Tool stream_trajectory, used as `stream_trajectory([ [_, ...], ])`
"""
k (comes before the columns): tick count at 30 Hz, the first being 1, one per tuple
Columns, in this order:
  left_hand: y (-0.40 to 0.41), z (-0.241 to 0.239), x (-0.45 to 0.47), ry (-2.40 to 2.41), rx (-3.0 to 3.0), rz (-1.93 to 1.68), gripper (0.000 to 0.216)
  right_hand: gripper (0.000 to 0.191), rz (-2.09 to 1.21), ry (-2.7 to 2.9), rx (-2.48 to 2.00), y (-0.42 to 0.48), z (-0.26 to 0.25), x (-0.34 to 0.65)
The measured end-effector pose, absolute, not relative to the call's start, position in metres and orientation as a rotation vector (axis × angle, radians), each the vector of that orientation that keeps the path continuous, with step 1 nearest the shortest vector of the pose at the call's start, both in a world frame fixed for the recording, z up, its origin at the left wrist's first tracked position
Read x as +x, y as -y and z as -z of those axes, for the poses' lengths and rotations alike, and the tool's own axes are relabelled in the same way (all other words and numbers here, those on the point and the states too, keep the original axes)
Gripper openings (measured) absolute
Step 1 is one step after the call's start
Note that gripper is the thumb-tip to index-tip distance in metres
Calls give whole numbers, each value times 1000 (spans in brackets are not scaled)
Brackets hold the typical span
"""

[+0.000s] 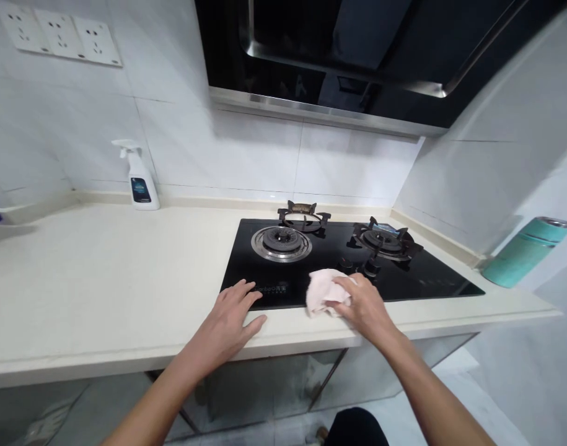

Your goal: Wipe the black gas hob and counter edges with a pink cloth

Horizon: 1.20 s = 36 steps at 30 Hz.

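A black glass gas cooktop (432, 279) is set into the cream stone counter (101, 285), with a chrome-ringed burner (281, 243) at left and a burner under a black grate (383, 241) at right. My right hand (362, 305) lies palm down on a crumpled pale pink cloth (324, 293), which rests on the cooktop's front edge. Its fingers close over the cloth. My left hand (228, 317) rests with its fingers spread on the counter and the cooktop's front left corner, holding nothing. Two control knobs (357, 266) stand just beyond my right hand.
A white spray bottle (140, 176) stands at the back of the counter. A teal cylindrical flask (525, 252) lies at the right end. A black range hood (339, 62) overhangs the cooktop. Tiled walls rise behind, with wall sockets (60, 40) at upper left.
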<state>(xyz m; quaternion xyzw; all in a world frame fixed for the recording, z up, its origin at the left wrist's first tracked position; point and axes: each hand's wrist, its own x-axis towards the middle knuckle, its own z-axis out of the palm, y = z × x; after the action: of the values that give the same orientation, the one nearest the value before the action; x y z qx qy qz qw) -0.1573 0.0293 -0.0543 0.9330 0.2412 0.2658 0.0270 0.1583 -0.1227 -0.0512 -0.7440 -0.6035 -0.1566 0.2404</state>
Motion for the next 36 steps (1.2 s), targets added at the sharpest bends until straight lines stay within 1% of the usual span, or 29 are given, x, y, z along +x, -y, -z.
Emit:
stream_trajectory([
  [3,-29,54,-158,-745,2884,-804,41,40,359,1496,-1988,150,59,200],
  [5,-29,55,-158,-738,2885,-808,41,44,334,1335,-1974,170,60,229],
  [8,-28,56,-157,-730,2879,-842,40,52,396,1171,-1996,195,54,279],
  [11,-29,58,-156,-741,2888,-846,40,57,459,1095,-2172,206,48,320],
  [14,-29,59,-156,-744,2900,-836,41,60,484,955,-2457,201,49,325],
  [17,-28,58,-156,-747,2895,-829,44,59,613,1032,-2557,185,55,284],
  [19,-26,56,-156,-754,2884,-812,48,56,703,1110,-2516,174,58,242],
  [21,-23,51,-156,-754,2872,-792,53,50,718,1189,-2446,163,59,199],
  [25,-20,45,-155,-729,2860,-763,62,38,640,1333,-2350,134,49,126],
  [30,-24,49,-155,-708,2801,-851,73,35,490,1566,-2141,93,35,52],
  [33,-27,52,-158,-684,2727,-875,73,33,386,1756,-2037,81,30,19],
  [36,-29,50,-162,-667,2669,-847,68,27,319,1889,-1907,85,27,11],
])
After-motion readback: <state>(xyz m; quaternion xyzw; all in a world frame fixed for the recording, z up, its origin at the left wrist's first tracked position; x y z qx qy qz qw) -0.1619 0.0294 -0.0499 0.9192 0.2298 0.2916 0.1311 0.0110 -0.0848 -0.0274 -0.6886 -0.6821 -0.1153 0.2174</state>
